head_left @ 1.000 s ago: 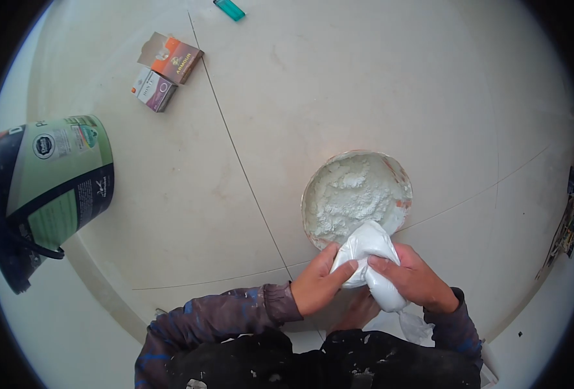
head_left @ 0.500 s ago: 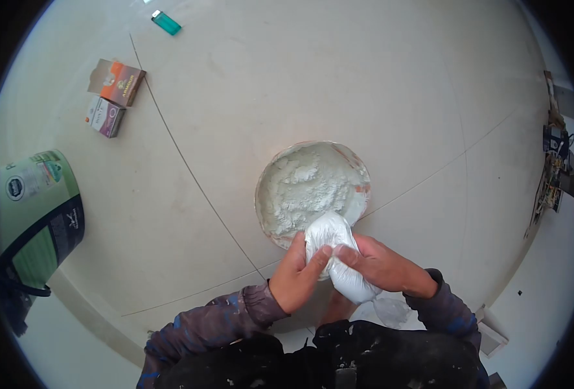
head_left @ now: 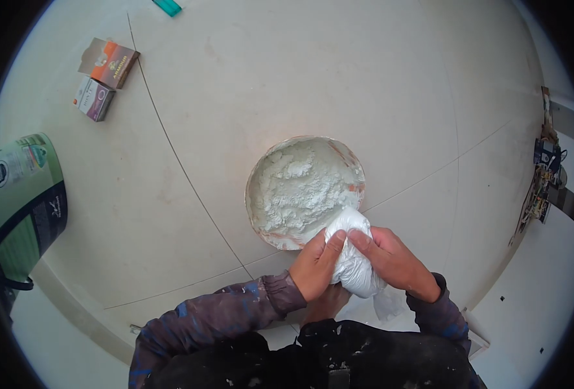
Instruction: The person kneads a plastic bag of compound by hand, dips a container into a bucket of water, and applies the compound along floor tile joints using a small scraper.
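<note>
A plastic bag of white powder (head_left: 355,267) is gripped between my two hands, near the front rim of a round bucket. My left hand (head_left: 314,264) holds the bag's left side, thumb pressed on top. On its right side, my right hand (head_left: 398,260) is closed round it, thumb also on top. The bucket (head_left: 250,206) stands on the floor and holds clumpy white powder (head_left: 303,188). Its inner wall shows reddish smears at the right. A loose clear part of the bag (head_left: 388,303) hangs below my right hand. The undersides of my fingers are hidden.
On the pale tiled floor (head_left: 196,78) lie small boxes (head_left: 109,65) at upper left and a teal lighter (head_left: 168,6) at the top edge. A green paint bucket (head_left: 24,188) is at the far left. Tools (head_left: 547,172) lie along the right edge.
Both hands and the bag have shifted slightly right, away from the bucket's middle, and the bag is turned more upright. The whole view has shifted a little.
</note>
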{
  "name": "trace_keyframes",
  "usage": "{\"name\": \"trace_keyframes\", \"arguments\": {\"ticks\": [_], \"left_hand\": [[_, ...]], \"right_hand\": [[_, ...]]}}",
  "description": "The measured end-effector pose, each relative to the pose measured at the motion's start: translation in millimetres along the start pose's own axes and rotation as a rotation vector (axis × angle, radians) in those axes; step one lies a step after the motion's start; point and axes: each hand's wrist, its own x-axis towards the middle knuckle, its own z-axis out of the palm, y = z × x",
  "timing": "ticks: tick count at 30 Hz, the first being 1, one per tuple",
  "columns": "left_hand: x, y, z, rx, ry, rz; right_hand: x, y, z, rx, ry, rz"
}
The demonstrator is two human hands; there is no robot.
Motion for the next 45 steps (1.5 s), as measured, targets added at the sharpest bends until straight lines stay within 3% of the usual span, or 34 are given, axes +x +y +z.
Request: {"name": "trace_keyframes", "arguments": {"ticks": [3, 10, 18, 25, 28, 34, 41, 45], "left_hand": [[-1.4, -1.7, 4.0, 0.052, 0.032, 0.095], [-19.3, 20.7, -9.9, -0.197, 0.091, -0.203], [-13.1, 35.7, -13.6, -0.003, 0.227, 0.130], [26.2, 34.1, -1.4, -0.013, 0.194, 0.159], [24.8, 44.1, 0.0, 0.004, 0.209, 0.183], [12.5, 61.7, -11.0, -0.018, 0.367, 0.234], [16.6, 56.0, -22.4, 0.188, 0.364, 0.376], [30.0, 60.2, -25.9, 0.187, 0.280, 0.252]], "right_hand": [[3.2, 5.2, -2.0, 0.011, 0.005, 0.015], [16.4, 7.8, 13.0, -0.139, -0.049, -0.059], [43.2, -7.6, 22.9, -0.179, 0.017, -0.139], [37.5, -18.4, 11.3, -0.070, 0.251, -0.197], [43.7, -18.9, 4.7, -0.243, 0.203, -0.199], [64.5, -30.5, 25.7, -0.289, 0.205, -0.292], [74.0, -33.3, 22.8, -0.177, 0.163, -0.241], [71.5, -36.7, 21.5, -0.095, 0.280, -0.281]]}}
